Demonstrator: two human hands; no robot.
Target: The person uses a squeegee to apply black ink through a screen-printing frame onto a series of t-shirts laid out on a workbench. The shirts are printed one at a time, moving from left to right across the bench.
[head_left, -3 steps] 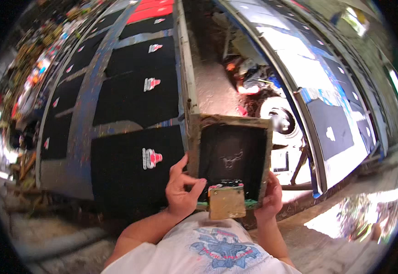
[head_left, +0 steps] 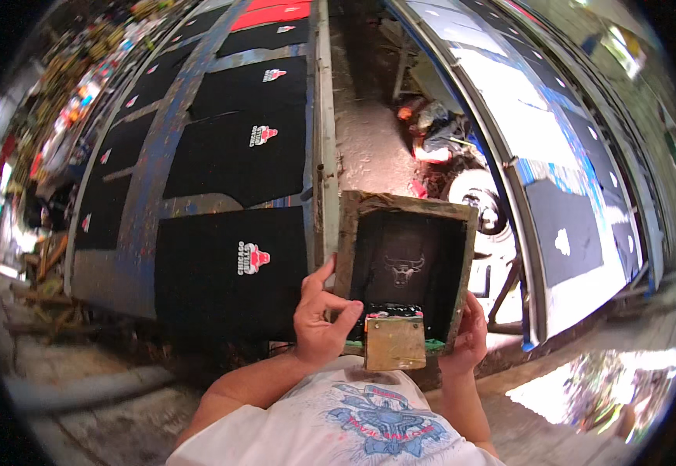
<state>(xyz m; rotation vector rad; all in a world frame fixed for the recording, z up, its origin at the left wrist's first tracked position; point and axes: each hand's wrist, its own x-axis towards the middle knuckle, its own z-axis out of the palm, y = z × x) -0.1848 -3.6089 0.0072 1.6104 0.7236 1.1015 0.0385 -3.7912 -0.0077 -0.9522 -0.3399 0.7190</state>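
Note:
A wooden screen-printing frame is held up in front of my chest, tilted toward me. Its dark mesh shows a pale outline of a horned animal head. Inside its near end rests a wooden-handled squeegee, with black ink along its blade. My left hand grips the frame's left side, the thumb over the inner edge. On the opposite side my right hand is closed round the frame, fingers along its outer edge. To the left, a black cloth piece with a red and white print lies flat on the printing table.
The long left table carries rows of black printed cloth pieces, with red ones farther back. A second long table runs along the right. Between them are a white round bucket and a cluttered heap.
The frame, with both hands on it, appears slightly farther right in the picture. The tables have shifted in view too. Both hands keep their hold.

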